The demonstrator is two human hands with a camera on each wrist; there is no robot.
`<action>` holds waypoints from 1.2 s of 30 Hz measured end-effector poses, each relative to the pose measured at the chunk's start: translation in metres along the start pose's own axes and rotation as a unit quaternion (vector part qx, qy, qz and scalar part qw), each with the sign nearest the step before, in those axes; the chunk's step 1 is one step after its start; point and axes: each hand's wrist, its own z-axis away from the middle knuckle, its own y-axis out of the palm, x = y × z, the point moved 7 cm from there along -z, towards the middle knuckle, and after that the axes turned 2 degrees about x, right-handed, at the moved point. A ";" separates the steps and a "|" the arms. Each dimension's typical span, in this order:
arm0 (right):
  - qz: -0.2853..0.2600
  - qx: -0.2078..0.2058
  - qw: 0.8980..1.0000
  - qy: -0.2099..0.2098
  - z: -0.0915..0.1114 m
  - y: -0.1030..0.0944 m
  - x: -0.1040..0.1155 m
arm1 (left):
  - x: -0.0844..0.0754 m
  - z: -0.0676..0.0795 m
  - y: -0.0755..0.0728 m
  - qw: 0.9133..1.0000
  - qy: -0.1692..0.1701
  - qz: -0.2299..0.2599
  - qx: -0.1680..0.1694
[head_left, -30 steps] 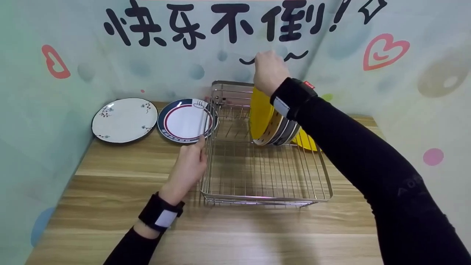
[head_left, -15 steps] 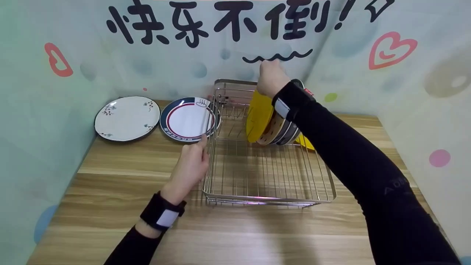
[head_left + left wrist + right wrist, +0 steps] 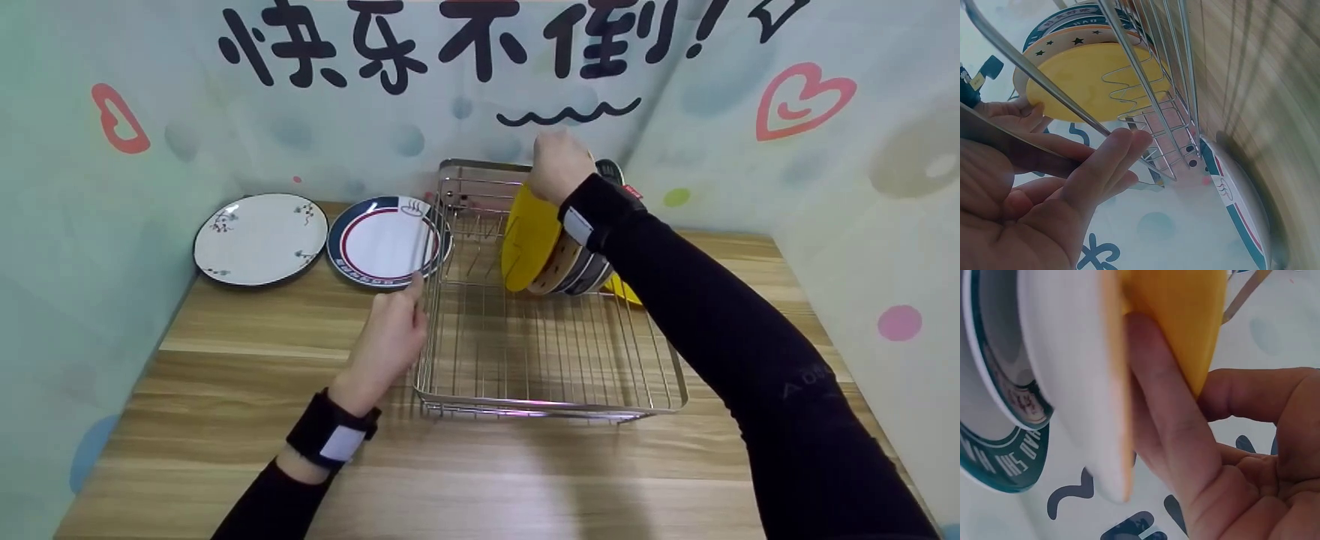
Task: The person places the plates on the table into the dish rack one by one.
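My right hand [image 3: 559, 165] pinches the upper edge of a yellow plate [image 3: 529, 244] between thumb and fingers. The plate stands on edge, tilted, in the back part of a wire dish rack [image 3: 547, 406]. Against its right side lean a star-patterned plate [image 3: 1061, 47] and dark-rimmed plates [image 3: 1008, 461], partly hidden by my right wrist. In the right wrist view, my fingers [image 3: 1168, 399] lie between the yellow plate and the neighbouring plate's orange rim. My left hand [image 3: 386, 334] grips the rack's left rim, index finger stretched along it.
A white plate with small flower sprigs [image 3: 259, 240] lies at the back left of the wooden table [image 3: 480, 480]. Between it and the rack is a plate with a blue rim [image 3: 379, 247]. A yellow piece [image 3: 624, 289] shows beside my right sleeve. A printed cloth [image 3: 375, 150] hangs behind.
My right hand has come down with the yellow plate, which has shifted slightly left and now tilts away from the other plates. My left hand stays on the rack rim.
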 end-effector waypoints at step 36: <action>-0.019 -0.163 0.983 -0.085 0.055 -0.061 -0.006 | -0.002 0.000 -0.001 1.000 0.015 -0.007 -0.016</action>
